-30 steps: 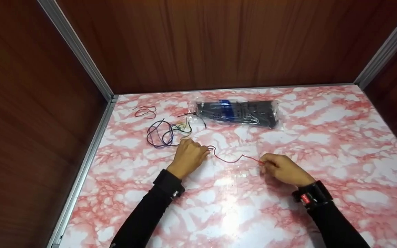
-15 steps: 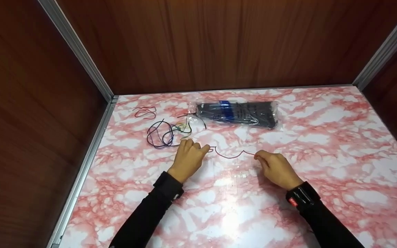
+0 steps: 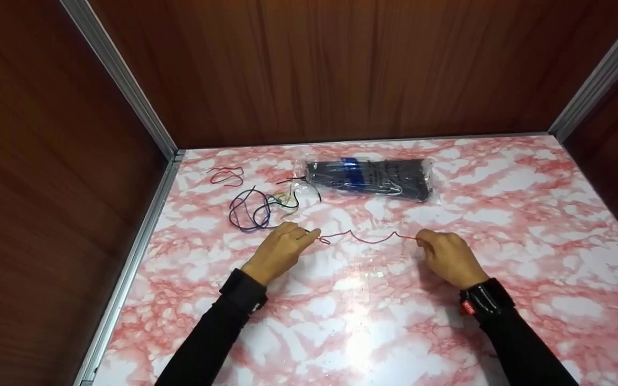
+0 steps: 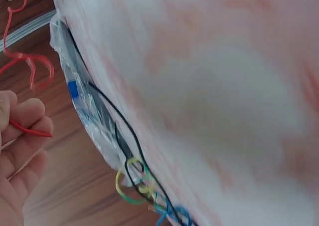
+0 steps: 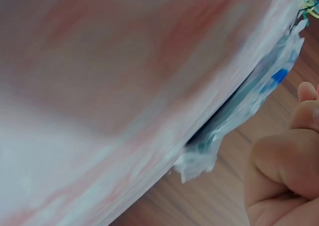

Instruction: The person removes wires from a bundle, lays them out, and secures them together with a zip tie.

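A thin red wire [image 3: 372, 242], wavy with a small loop near its left end, spans the space between both hands above the table. My left hand [image 3: 278, 252] pinches its left end between thumb and fingers; in the left wrist view the red wire [image 4: 31, 131] crosses the fingers and a short tip sticks out. At the other end my right hand [image 3: 451, 259] pinches the wire with thumb and forefinger. In the right wrist view the right hand [image 5: 286, 171] shows curled fingers, and the wire is mostly out of frame.
Just beyond the left hand lies a tangle of dark blue, black, yellow and green wires [image 3: 255, 225]. Farther left is a small red and black wire bundle [image 3: 227, 176]. A clear bag of black strips with a blue label [image 3: 353, 174] lies at the back. Wooden panels [image 3: 341, 69] enclose the table.
Over the last half second both hands have moved apart, the left one leftward and the right one rightward. The red wire between them is stretched longer, its bends shallower.
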The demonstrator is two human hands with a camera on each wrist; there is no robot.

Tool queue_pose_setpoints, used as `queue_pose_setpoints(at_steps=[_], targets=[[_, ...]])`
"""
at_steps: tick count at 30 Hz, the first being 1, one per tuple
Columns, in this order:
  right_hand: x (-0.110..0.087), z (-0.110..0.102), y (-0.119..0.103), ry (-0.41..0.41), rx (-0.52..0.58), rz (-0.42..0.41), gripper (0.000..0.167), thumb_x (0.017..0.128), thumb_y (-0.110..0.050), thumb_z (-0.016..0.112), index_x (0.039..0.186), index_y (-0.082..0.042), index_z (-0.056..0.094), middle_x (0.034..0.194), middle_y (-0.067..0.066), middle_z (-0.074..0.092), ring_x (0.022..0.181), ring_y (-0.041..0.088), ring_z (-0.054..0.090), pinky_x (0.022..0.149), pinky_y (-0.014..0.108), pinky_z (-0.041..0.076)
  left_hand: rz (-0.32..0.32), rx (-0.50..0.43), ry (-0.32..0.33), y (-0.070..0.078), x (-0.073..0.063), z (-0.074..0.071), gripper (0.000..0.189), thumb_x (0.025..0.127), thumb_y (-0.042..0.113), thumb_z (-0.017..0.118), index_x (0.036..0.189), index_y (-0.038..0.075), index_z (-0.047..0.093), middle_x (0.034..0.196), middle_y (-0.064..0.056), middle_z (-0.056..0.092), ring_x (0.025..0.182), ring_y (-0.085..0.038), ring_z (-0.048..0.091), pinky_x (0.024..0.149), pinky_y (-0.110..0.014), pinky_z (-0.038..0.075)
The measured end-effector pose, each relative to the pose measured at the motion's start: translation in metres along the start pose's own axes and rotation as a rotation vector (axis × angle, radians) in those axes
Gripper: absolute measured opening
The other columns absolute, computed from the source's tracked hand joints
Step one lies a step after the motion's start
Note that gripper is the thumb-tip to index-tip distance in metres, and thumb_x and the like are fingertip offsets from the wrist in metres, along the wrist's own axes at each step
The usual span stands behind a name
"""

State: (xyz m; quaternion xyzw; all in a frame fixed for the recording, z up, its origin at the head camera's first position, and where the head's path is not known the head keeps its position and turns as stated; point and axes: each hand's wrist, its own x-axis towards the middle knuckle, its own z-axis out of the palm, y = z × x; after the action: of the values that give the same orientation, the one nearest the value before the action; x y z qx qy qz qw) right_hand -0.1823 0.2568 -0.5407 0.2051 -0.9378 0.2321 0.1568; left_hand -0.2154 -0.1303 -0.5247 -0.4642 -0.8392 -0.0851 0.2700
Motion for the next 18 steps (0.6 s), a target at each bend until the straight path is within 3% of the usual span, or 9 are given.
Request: queue_pose_setpoints(at_steps=[3,9,13,18], targets=[[-0.001,-0.004,0.009,-0.008,-0.012,-0.019,0.016,0.087,0.003,0.059,0.091,-0.008,0.069,0.078,0.005,0.069,0.069,0.025,0.066,0.063,0.044,0.052,-0.035,0.016,-0.037,-0.01,-0.012,-0.008,0.045,0.079,-0.008,0.06,0.121,0.009,0.066,0.088,-0.007,0.068,0.082,-0.024,0.063,0.08,-0.036,0.048],[-0.002,-0.025,0.023,0.039,-0.045,-0.116,0.017,0.087,0.006,0.06,0.085,-0.011,0.066,0.073,0.004,0.066,0.063,0.02,0.061,0.059,0.04,0.049,-0.183,0.053,-0.134,-0.034,-0.038,-0.018,0.033,0.073,-0.013,0.062,0.099,0.007,0.067,0.086,-0.007,0.067,0.075,-0.027,0.065,0.065,-0.04,0.053],[0.0,-0.038,0.024,0.024,-0.055,-0.168,0.023,0.086,0.008,0.059,0.084,-0.015,0.063,0.072,-0.001,0.064,0.062,0.013,0.056,0.057,0.035,0.048,-0.321,-0.02,-0.239,-0.045,-0.05,-0.026,0.031,0.073,-0.013,0.062,0.095,0.008,0.068,0.088,-0.008,0.067,0.077,-0.03,0.066,0.061,-0.043,0.053],[0.001,-0.037,0.021,0.031,-0.012,-0.17,0.023,0.087,0.007,0.061,0.088,-0.015,0.068,0.079,0.0,0.069,0.07,0.014,0.064,0.061,0.038,0.05,-0.452,-0.117,-0.256,-0.049,-0.06,-0.031,0.032,0.072,-0.017,0.06,0.089,0.008,0.069,0.084,-0.008,0.069,0.078,-0.026,0.066,0.063,-0.041,0.052]])
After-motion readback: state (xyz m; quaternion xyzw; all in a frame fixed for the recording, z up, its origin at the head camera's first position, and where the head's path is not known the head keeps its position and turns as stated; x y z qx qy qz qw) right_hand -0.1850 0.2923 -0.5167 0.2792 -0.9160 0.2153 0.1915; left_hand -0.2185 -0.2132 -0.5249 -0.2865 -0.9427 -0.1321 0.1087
